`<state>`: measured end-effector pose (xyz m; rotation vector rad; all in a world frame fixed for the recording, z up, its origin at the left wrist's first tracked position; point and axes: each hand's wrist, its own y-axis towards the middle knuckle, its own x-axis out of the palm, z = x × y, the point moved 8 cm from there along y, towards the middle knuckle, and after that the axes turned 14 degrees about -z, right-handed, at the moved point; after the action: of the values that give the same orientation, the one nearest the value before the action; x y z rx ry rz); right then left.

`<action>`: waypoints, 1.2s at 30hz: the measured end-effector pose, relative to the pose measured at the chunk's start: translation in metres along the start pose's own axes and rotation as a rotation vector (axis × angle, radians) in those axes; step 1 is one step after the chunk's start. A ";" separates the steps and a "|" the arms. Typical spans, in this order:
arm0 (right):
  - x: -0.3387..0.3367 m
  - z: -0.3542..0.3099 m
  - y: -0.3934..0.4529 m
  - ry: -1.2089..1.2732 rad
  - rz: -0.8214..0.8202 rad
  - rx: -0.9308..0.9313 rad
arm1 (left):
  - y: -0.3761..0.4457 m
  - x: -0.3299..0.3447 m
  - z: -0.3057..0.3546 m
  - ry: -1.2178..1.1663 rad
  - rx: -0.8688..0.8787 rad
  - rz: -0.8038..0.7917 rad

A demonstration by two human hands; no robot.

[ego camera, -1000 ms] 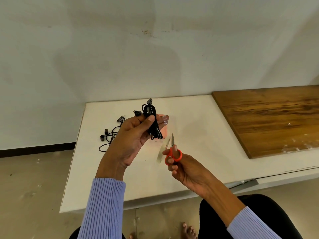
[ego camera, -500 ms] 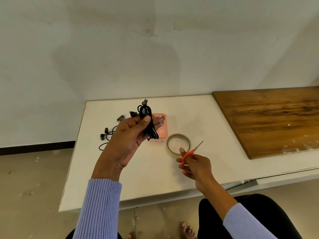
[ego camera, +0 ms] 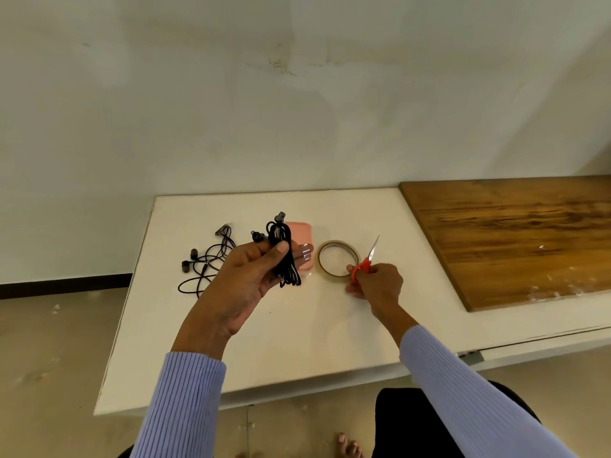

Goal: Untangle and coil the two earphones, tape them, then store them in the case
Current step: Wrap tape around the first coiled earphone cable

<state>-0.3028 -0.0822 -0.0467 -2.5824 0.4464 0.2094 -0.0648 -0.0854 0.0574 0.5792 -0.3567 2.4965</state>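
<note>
1. Compared with half a second earlier, the right hand point(ego camera: 377, 281) is shifted to the right of the tape roll point(ego camera: 338, 258), and the red-handled scissors point(ego camera: 366, 261) are tilted more upright, blades pointing up and away.
2. The scissors are gripped by their handles in the curled fingers of the right hand, which is held low over the white table point(ego camera: 297, 342) with its fingertips just at the roll's right rim.
3. The coiled black earphone point(ego camera: 283, 256) is kept raised above the table in the left hand point(ego camera: 251, 276), much as before: it is pinned by the thumb against the fingers, and its plug end hangs below.
4. The pink case point(ego camera: 302, 233) is seen on the table behind this bundle, partly hidden by it.
5. The second earphone point(ego camera: 205, 262) is left loose and uncoiled on the table to the left, well apart from the case.
6. A wooden board point(ego camera: 512, 236) is laid on the table's right part.
7. No brand, label or writing can be read on any item.
</note>
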 end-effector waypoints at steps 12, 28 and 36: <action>-0.034 -0.023 0.016 -0.438 0.154 -0.088 | 0.004 -0.001 -0.005 -0.003 -0.007 0.020; 0.015 -0.065 -0.039 -0.447 -0.162 -0.322 | 0.003 -0.006 -0.003 -0.006 -0.014 0.050; 0.078 -0.068 -0.094 0.134 -0.639 -0.294 | 0.000 -0.010 -0.001 -0.086 -0.006 0.046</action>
<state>-0.1932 -0.0616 0.0370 -2.8821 -0.4042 -0.1346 -0.0574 -0.0892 0.0513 0.6841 -0.4144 2.5185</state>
